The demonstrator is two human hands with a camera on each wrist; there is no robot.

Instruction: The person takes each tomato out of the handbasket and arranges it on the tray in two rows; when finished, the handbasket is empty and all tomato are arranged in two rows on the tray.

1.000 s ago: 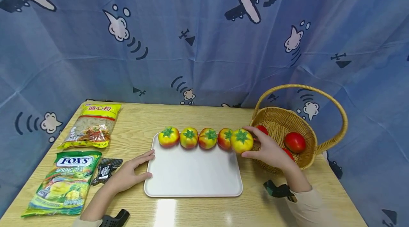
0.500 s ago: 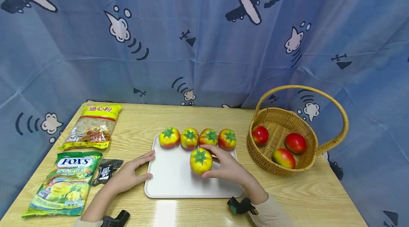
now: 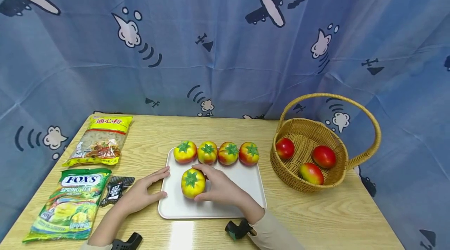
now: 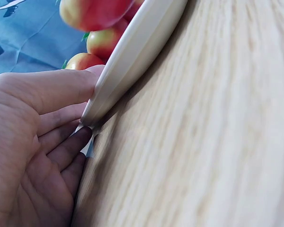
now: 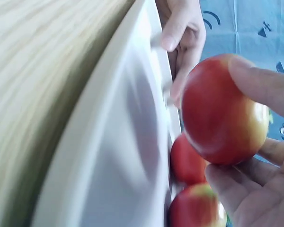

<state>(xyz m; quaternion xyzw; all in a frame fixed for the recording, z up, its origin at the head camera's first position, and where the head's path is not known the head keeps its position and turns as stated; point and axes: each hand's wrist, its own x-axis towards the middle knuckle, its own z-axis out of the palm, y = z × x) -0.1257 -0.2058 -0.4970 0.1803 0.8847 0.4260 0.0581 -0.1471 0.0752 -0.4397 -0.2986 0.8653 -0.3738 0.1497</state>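
Note:
My right hand [image 3: 219,187] grips a red-and-yellow toy tomato [image 3: 193,183] with a green leaf star on top, over the left part of the white tray [image 3: 232,209]. In the right wrist view, the thumb and fingers curl round this tomato [image 5: 222,111], and a gap shows between it and the tray floor. Several matching tomatoes [image 3: 228,153] stand in a row along the tray's back edge. My left hand [image 3: 140,192] rests at the tray's left rim with its thumb and forefinger spread apart. From the left wrist, its fingertips touch the rim [image 4: 128,59].
At the right stands a wicker basket [image 3: 288,172] with a tall handle, holding three red fruits [image 3: 324,156]. On the left lie a pasta bag [image 3: 102,140], a green Fox's candy bag [image 3: 70,205] and a small black packet [image 3: 115,190]. A blue curtain [image 3: 225,66] hangs behind the table.
My right hand has carried the tomato leftward from beside the basket, across the tray, to its left part. My left hand has stayed at the tray's rim.

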